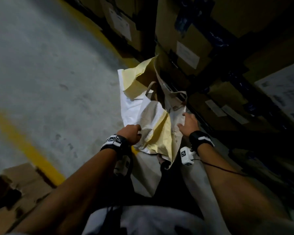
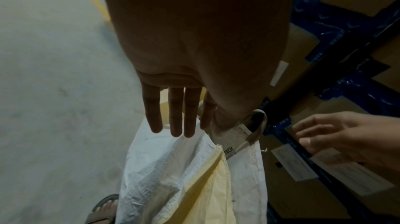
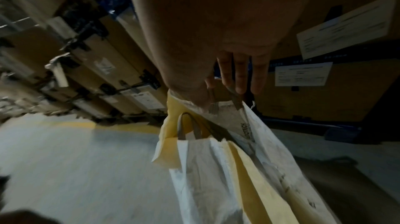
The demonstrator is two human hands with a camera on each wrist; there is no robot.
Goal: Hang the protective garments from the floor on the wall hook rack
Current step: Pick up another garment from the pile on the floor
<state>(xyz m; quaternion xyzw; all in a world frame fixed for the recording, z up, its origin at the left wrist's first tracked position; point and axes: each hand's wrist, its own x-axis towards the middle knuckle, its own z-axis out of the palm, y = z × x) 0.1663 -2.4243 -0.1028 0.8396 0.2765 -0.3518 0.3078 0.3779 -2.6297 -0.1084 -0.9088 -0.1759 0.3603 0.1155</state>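
Observation:
A crumpled white and pale-yellow protective garment (image 1: 153,116) with beige strap loops (image 1: 150,87) is lifted off the concrete floor in front of me. My left hand (image 1: 131,134) grips its near left edge. In the left wrist view the fabric (image 2: 173,176) hangs from under the thumb of that hand (image 2: 188,116) while the other fingers point straight down. My right hand (image 1: 188,122) is spread at the garment's right edge, holding nothing. The left wrist view shows it (image 2: 342,135) loosely open beside the cloth. In the right wrist view its fingers (image 3: 238,77) are straight above the fabric (image 3: 216,167). No hook rack is visible.
Labelled cardboard boxes (image 1: 185,39) fill a blue rack (image 2: 324,14) close on the right. A yellow line (image 1: 24,141) crosses the grey floor (image 1: 41,65) on the left. A torn carton (image 1: 24,184) sits at the lower left. My sandalled foot (image 2: 103,210) is below the garment.

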